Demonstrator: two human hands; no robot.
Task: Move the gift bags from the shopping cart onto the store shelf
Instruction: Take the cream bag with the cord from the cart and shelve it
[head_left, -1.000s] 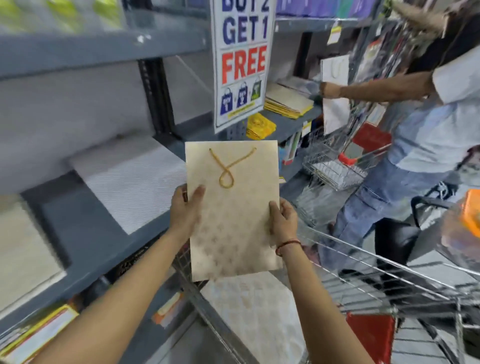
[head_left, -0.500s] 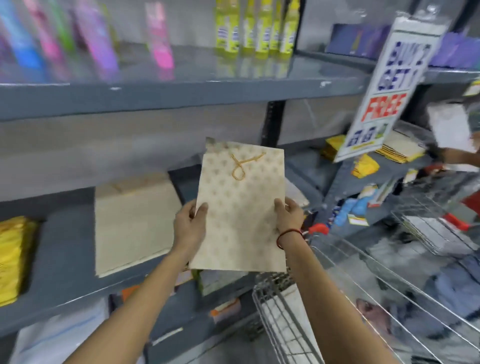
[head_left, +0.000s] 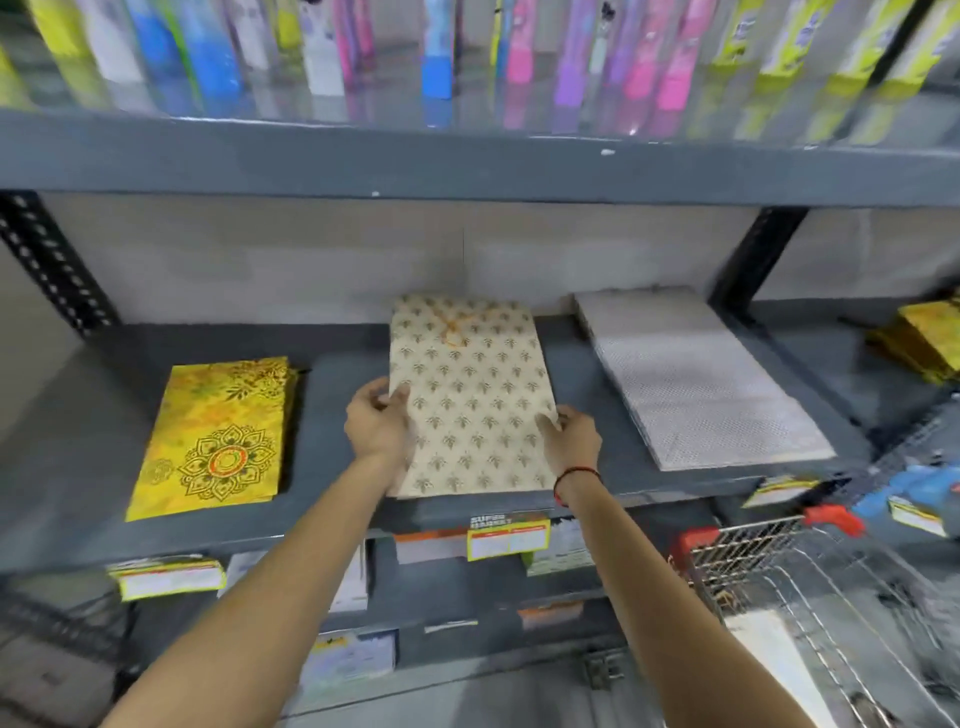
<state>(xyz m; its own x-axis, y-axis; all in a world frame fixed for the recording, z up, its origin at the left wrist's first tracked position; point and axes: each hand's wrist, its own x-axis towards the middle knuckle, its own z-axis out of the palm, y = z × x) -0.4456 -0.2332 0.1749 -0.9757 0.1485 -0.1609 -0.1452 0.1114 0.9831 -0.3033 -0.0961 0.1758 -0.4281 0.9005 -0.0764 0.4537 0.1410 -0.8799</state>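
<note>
The left hand (head_left: 375, 421) pinches the left long edge of a flat cream paper gift bag printed with small gold motifs (head_left: 470, 400), thumb on top and fingers curled beneath. The right hand (head_left: 570, 440) grips the opposite long edge lower down, its fingertips (head_left: 545, 423) pressed onto the printed face; a thin red thread bracelet (head_left: 574, 475) circles that wrist. The bag is a folded rectangle, matte and lightly textured, lying face up on the grey metal store shelf (head_left: 337, 410) with its near edge reaching the shelf's front lip. Its long axis runs front to back, and the top end with the twisted orange-gold cord handle (head_left: 451, 327) points away towards the pale back wall.

Well to the left on the same shelf lies a flat, glossy yellow bag with a dark mandala print (head_left: 215, 436), also lengthwise front to back, apart from the cream one. To the right, separated by bare shelf, sits a stack of flat white bags with a fine dotted weave texture (head_left: 696, 384), angled slightly. Yellow price labels (head_left: 508, 538) hang along the shelf's front edge. A wire shopping cart with red plastic corners (head_left: 779, 561) stands at lower right. The shelf above carries a blurred row of upright colourful packages (head_left: 436, 52).
</note>
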